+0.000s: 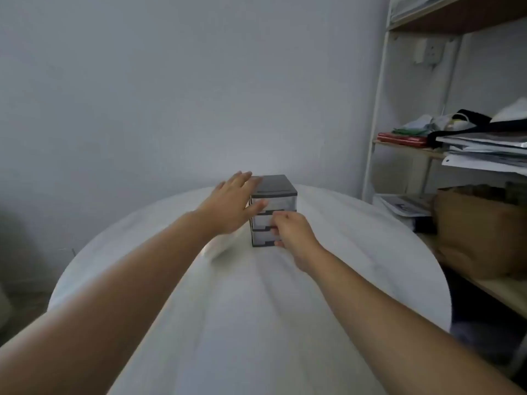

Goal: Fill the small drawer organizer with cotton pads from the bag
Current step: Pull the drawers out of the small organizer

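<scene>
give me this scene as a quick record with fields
table: white, round
organizer: dark top, upright on table
drawers: three, look closed
left hand: fingers straight against organizer's left side
right hand: fingers curled on organizer's lower front
bag: possibly the blurred pale shape left of organizer

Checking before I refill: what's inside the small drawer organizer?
All three drawers of the drawer organizer look shut; their frosted fronts show no clear contents. The right hand covers part of the lower two fronts, the left hand its side.
</scene>
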